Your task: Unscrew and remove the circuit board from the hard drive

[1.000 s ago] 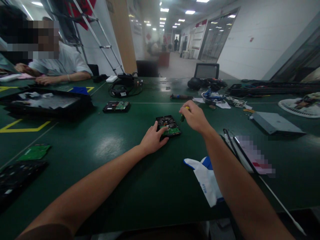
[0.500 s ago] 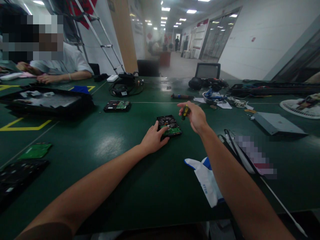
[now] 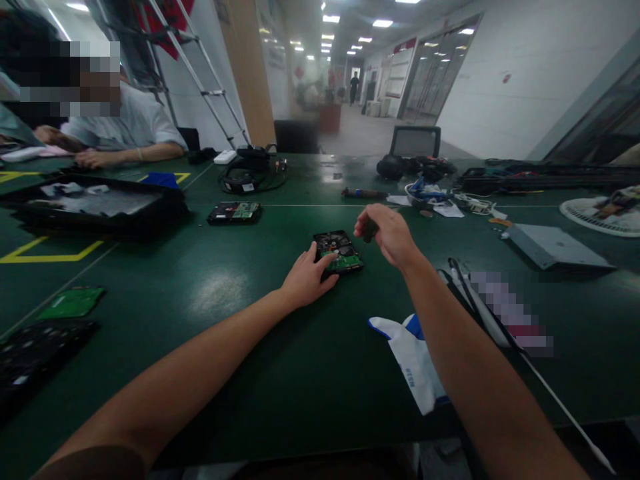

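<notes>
A black hard drive [image 3: 339, 251] with a green circuit board lies face up on the green table [image 3: 240, 373] in front of me. My left hand [image 3: 306, 280] rests on its near left corner, thumb and fingers pressed against the edge. My right hand [image 3: 387, 233] hovers just right of the drive, fingers curled around a small dark screwdriver [image 3: 369, 231] whose handle is mostly hidden in the fist.
A white and blue glove [image 3: 413, 363] lies near my right forearm. Another hard drive [image 3: 234, 212] sits further left, a black tray [image 3: 90, 203] beyond it. Cables, tools and a grey box [image 3: 550, 245] crowd the far right. A seated person [image 3: 125, 130] works at far left.
My right hand turned the screwdriver over in its fingers and closed around it, so the yellow part of the handle no longer shows. My left hand stayed on the drive.
</notes>
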`<action>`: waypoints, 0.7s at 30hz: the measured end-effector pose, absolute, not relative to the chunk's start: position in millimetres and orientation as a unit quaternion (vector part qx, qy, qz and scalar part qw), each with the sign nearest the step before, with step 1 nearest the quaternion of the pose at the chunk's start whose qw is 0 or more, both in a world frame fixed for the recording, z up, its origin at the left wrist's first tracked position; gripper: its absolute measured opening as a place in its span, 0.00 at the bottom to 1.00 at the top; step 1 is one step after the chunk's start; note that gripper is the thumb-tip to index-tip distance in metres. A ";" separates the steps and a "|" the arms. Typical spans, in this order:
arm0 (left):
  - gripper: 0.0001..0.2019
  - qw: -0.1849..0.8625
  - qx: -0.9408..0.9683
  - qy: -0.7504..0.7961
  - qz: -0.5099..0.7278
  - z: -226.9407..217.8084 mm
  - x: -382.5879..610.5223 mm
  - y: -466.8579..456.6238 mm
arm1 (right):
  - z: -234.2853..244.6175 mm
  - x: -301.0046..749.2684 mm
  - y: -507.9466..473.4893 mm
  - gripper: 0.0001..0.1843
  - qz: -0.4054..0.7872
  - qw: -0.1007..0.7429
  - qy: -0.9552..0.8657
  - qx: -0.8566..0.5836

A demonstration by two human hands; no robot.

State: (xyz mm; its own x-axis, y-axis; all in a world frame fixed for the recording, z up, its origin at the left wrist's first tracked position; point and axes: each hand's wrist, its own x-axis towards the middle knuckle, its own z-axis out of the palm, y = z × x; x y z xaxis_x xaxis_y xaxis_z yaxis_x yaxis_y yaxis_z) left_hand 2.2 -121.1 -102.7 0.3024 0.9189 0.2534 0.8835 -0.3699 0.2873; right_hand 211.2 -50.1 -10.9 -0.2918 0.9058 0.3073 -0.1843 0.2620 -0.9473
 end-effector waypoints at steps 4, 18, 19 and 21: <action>0.29 0.043 0.805 0.561 0.189 -103.5 2.0 -121.5 | -10.8 215.7 -46.5 0.21 0.506 0.521 -0.605 -0.325; 0.29 0.049 0.807 0.557 0.192 -104.6 -0.1 -120.0 | -14.8 215.9 -42.0 0.13 0.504 0.542 -0.589 -0.324; 0.30 0.049 0.807 0.557 0.193 -104.6 -0.2 -120.0 | -14.7 214.7 -43.0 0.12 0.503 0.545 -0.589 -0.320; 0.29 0.050 0.807 0.555 0.194 -104.1 0.0 -120.2 | -12.7 212.2 -46.4 0.12 0.509 0.540 -0.595 -0.308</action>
State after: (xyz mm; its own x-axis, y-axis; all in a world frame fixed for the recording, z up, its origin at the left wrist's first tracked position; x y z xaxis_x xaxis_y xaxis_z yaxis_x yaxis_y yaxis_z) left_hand 0.0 -120.2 -104.1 0.3086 0.9157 0.2573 0.8768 -0.3787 0.2963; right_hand 212.2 -46.4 -12.7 -0.2280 0.9163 0.3294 -0.1833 0.2919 -0.9387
